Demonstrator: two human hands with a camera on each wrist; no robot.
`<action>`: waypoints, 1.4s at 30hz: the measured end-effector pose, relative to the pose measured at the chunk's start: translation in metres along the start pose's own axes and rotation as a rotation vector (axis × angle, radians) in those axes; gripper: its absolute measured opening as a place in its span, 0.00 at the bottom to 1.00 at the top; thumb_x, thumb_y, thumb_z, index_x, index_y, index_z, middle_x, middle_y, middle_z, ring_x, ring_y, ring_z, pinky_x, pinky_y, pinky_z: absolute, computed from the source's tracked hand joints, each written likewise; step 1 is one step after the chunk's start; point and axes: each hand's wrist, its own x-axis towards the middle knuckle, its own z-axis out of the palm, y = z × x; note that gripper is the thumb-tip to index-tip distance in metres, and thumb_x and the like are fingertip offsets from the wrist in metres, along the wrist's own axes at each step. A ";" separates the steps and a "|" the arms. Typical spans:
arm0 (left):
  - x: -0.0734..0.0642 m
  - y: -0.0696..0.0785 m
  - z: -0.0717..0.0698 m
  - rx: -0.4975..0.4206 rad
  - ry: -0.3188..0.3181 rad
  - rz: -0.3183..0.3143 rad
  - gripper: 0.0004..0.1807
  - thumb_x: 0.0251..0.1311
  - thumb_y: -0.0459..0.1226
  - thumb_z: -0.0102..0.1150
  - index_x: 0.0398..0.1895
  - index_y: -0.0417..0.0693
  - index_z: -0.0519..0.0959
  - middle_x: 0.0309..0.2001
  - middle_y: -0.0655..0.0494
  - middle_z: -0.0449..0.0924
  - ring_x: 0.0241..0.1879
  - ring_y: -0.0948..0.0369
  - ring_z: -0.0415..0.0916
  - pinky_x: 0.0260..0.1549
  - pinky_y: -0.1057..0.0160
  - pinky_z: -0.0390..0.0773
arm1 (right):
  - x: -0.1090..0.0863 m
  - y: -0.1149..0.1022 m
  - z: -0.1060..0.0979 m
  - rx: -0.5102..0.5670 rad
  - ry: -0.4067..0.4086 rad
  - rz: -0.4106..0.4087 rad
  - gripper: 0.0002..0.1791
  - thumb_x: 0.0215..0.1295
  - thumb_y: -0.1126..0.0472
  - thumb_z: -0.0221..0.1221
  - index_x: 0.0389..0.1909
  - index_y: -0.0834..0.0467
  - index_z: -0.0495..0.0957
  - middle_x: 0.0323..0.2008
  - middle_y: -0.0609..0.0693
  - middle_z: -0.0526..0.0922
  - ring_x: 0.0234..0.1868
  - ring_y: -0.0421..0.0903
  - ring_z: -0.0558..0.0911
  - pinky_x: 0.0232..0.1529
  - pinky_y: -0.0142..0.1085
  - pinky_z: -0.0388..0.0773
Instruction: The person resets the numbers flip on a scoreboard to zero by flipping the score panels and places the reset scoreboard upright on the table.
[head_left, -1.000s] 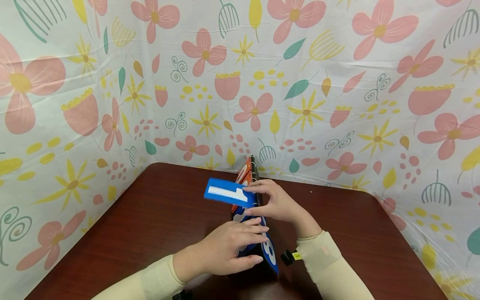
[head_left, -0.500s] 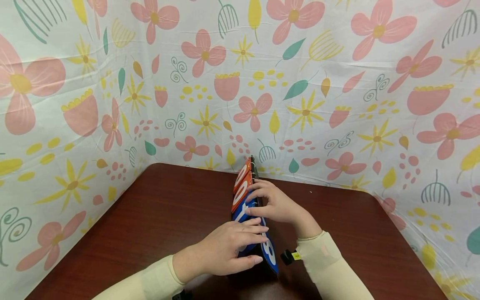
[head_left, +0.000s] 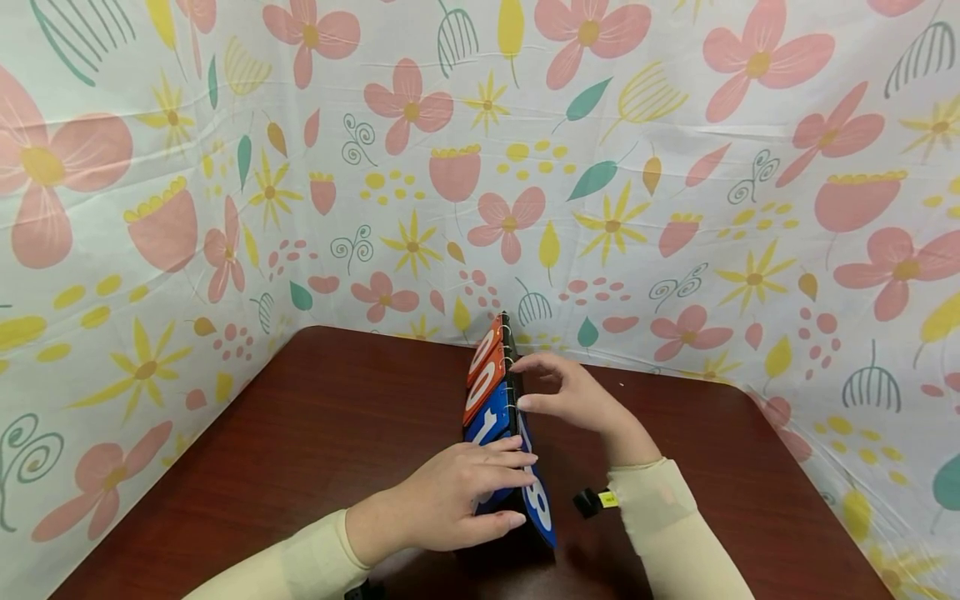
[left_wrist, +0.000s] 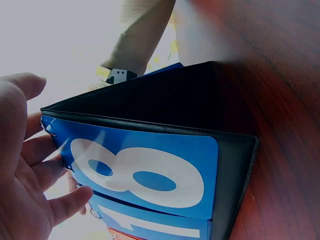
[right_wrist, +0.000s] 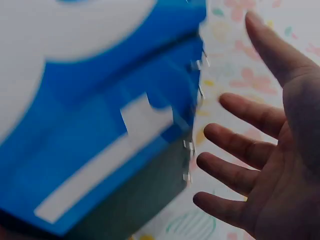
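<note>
A tent-shaped flip scoreboard (head_left: 508, 367) stands on the table, its ring-bound ridge running away from me. On its left face are red cards (head_left: 483, 377) with 0s and a blue card (head_left: 487, 423) with a 1. A blue card with an 8 (left_wrist: 145, 167) hangs at the near end, large in the left wrist view. My left hand (head_left: 457, 493) rests over the near end of the ridge, fingers extended across it. Beside the ridge, my right hand (head_left: 577, 400) has spread, slightly bent fingers; the right wrist view shows nothing in it.
The dark reddish-brown table (head_left: 322, 450) extends on both sides of the scoreboard. A floral cloth (head_left: 480, 167) hangs behind and beside it. A small black device with a yellow label (head_left: 596, 502) is at the right wrist.
A second ago the blue 1 card stuck out leftward at the right hand's fingers; it now lies down on the left face. The right hand has drawn back rightward. The left hand stays put.
</note>
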 end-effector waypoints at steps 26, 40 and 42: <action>-0.001 0.000 0.000 0.023 0.006 0.006 0.25 0.75 0.53 0.52 0.65 0.52 0.80 0.72 0.60 0.74 0.78 0.64 0.60 0.75 0.57 0.67 | -0.002 0.089 0.012 0.148 -0.304 0.253 0.16 0.66 0.53 0.69 0.29 0.62 0.80 0.20 0.46 0.72 0.22 0.42 0.71 0.26 0.33 0.71; -0.001 0.000 0.000 0.030 0.000 0.008 0.24 0.76 0.53 0.51 0.67 0.55 0.79 0.72 0.61 0.74 0.78 0.62 0.62 0.74 0.53 0.68 | -0.011 0.091 -0.012 0.272 -0.147 0.368 0.11 0.71 0.56 0.64 0.39 0.61 0.80 0.28 0.49 0.82 0.32 0.45 0.82 0.36 0.41 0.86; -0.001 0.000 0.001 0.043 -0.002 0.011 0.23 0.76 0.53 0.51 0.67 0.56 0.79 0.71 0.61 0.74 0.78 0.62 0.62 0.74 0.53 0.69 | -0.013 0.089 -0.018 0.271 -0.117 0.374 0.12 0.71 0.55 0.64 0.42 0.61 0.81 0.29 0.49 0.83 0.32 0.46 0.81 0.35 0.39 0.86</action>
